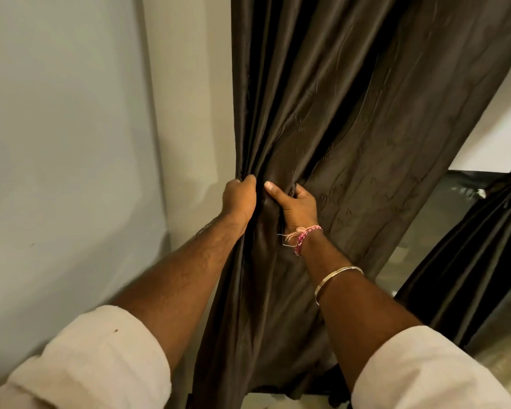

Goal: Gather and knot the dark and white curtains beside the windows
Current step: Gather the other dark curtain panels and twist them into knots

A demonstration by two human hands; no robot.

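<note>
Bunching one dark curtain [351, 119], two hands, left hand [239, 202] and right hand [295, 206], both gripping folds

Both bare forearms reach forward from rolled pale sleeves. The left hand [239, 199] is clenched in a fist; the right hand [295, 206] grips beside it, thumb raised.

A pale wall [56, 143] fills the left side, meeting a lighter wall section [189, 113] at a vertical corner. At right, a white sill or ledge [490, 137] sits above a glossy floor [425, 231].
</note>
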